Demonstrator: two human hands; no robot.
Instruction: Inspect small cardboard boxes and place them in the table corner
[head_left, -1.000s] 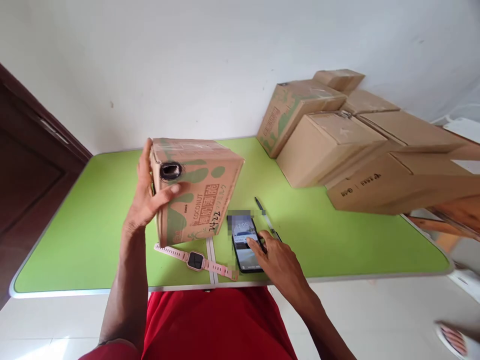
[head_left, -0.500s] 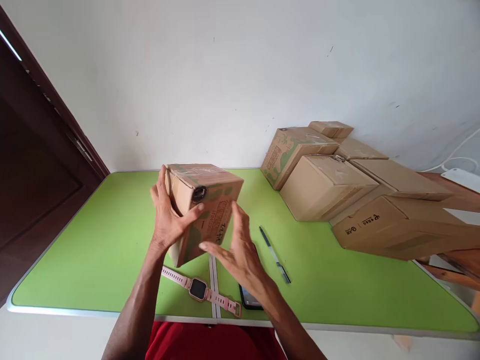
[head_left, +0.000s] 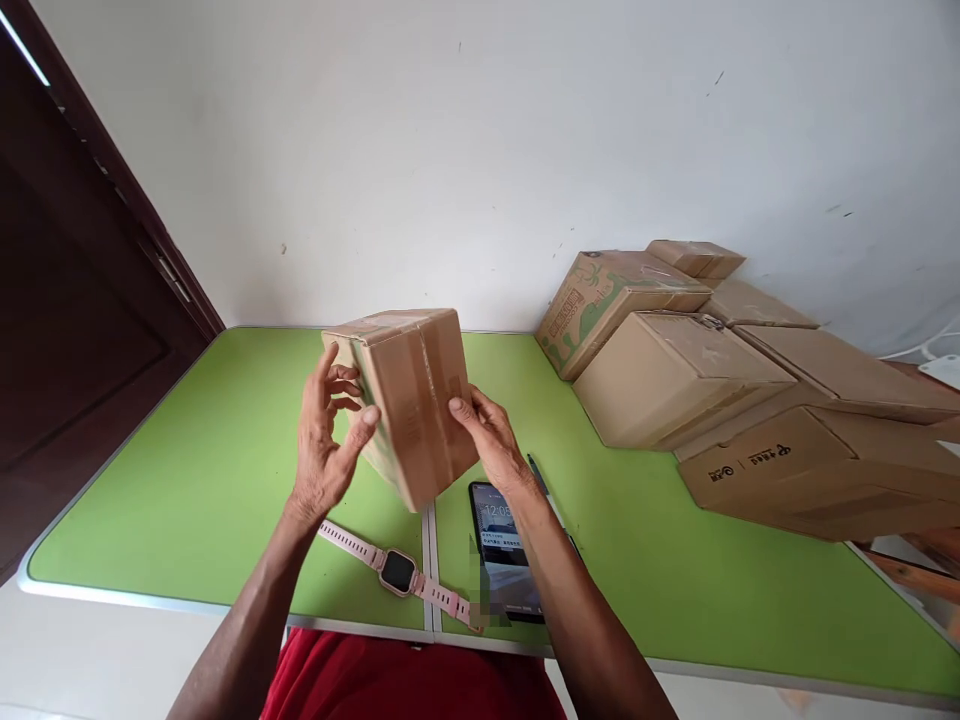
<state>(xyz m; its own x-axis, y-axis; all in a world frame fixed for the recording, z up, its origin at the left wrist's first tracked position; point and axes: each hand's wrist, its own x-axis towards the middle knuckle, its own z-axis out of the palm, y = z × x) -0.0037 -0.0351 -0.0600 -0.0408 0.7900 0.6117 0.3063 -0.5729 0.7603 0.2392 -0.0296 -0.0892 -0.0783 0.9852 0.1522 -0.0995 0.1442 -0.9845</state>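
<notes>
A taped cardboard box [head_left: 409,400] is tilted above the green table, its plain side with a tape seam facing me. My right hand [head_left: 491,435] grips its right edge, thumb on the near face and the other fingers behind. Beside the box's left face, my left hand [head_left: 326,440] has its fingers curved and apart, with nothing held between them. Below the box lies a smartwatch [head_left: 397,573] with a pink strap. A phone [head_left: 510,560] with a lit screen lies partly under my right forearm.
Several cardboard boxes [head_left: 682,380] are stacked on the right of the green table [head_left: 187,480], against the white wall. A pen [head_left: 538,472] lies partly hidden behind my right forearm. A dark door [head_left: 82,300] stands at the left.
The box has turned, so a plain taped side replaces the printed one in front. My right hand has closed on its right edge, while my left hand has loosened from it.
</notes>
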